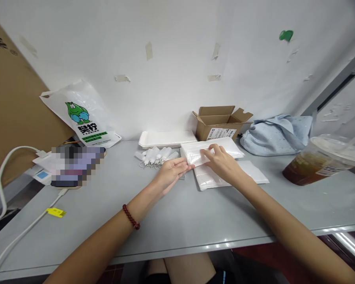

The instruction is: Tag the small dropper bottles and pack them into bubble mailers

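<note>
A stack of thin white plastic sleeves (pixel 226 146) is raised and slightly slanted above the table. My left hand (pixel 172 173) grips its near left corner, with the fingers stretched together under the edge. My right hand (pixel 220 159) is bent over the stack's near side, its thumb and fingers closed on the sleeve; the fingertips are partly hidden. Another white plastic packet (pixel 233 175) lies flat beneath, partly covered by my right hand. Just left of the stack is a bunch of small white tubes with cord loops (pixel 158 155), close beyond my left hand.
Against the wall stand a white tray (pixel 165 139), an open cardboard box (pixel 214 124) and a light blue cloth bag (pixel 276 136). A drink cup (pixel 306 167) is at the right. On the left are a phone (pixel 77 169), a white cable (pixel 32 225) and a white bag (pixel 83 114).
</note>
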Tool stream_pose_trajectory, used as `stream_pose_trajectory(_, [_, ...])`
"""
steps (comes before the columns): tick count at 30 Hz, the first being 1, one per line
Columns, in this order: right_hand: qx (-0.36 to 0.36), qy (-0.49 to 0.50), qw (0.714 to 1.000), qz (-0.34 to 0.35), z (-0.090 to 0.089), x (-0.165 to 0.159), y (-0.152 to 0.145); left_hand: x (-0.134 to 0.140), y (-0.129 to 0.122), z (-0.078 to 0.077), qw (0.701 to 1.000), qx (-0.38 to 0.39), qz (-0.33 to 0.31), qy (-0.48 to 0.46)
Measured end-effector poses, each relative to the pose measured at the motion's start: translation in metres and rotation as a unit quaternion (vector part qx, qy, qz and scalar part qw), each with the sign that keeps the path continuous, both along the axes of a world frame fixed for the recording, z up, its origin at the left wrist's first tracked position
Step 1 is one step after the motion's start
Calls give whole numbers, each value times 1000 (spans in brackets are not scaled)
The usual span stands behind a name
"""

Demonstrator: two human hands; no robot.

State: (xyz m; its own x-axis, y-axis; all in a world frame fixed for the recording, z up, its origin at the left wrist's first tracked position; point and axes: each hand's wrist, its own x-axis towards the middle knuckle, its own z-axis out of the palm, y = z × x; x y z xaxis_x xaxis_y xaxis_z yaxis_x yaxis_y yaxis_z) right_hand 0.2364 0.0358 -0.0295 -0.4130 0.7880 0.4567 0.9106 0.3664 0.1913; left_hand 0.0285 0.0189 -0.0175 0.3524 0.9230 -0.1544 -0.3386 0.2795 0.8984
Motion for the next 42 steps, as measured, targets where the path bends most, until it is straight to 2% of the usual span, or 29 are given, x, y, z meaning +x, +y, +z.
stream_pose_trajectory(4, [-16, -14, 999, -40, 1, 1, 2, -3, -1, 0, 1000, 1, -12, -27])
stream_pose_trajectory(8, [-5, -32, 999, -40, 0, 0, 4, -4, -2, 2, 1000, 13, 4, -17])
stream_pose_trajectory(12, [21, -69, 996, -44, -7, 2, 10, -7, -4, 6, 993, 31, 74, 87])
stream_pose_trajectory(17, [16, -67, 997, -47, -7, 0, 10, -24, -1, 13, 955, 137, 153, 213])
stream_pose_trajectory(18, [4, -58, 997, -51, -5, -2, 9, -29, 2, 14, 940, 163, 166, 250])
stream_pose_trajectory(20, [-28, -42, 997, -58, -1, -4, 6, -41, 16, 19, 891, 225, 199, 341])
stream_pose_trajectory(22, [-56, -28, 996, -61, 4, -4, 5, -53, 38, 23, 816, 312, 209, 440])
stream_pose_trajectory(24, [-74, -17, 995, -62, 7, -4, 5, -61, 64, 27, 725, 390, 165, 544])
stream_pose_trajectory(26, [-83, -11, 994, -64, 8, -4, 6, -66, 90, 29, 641, 436, 96, 624])
stream_pose_trajectory(28, [-88, -6, 994, -64, 9, -4, 6, -67, 111, 29, 594, 439, 36, 673])
stream_pose_trajectory(32, [-118, 16, 991, -65, 10, -7, 5, -63, 128, 24, 578, 426, 22, 695])
stream_pose_trajectory(37, [-145, 33, 987, -69, 15, -9, 2, -55, 128, 20, 563, 409, 27, 718])
stream_pose_trajectory(42, [-137, 27, 988, -65, 14, -8, 2, -52, 126, 28, 542, 409, 59, 732])
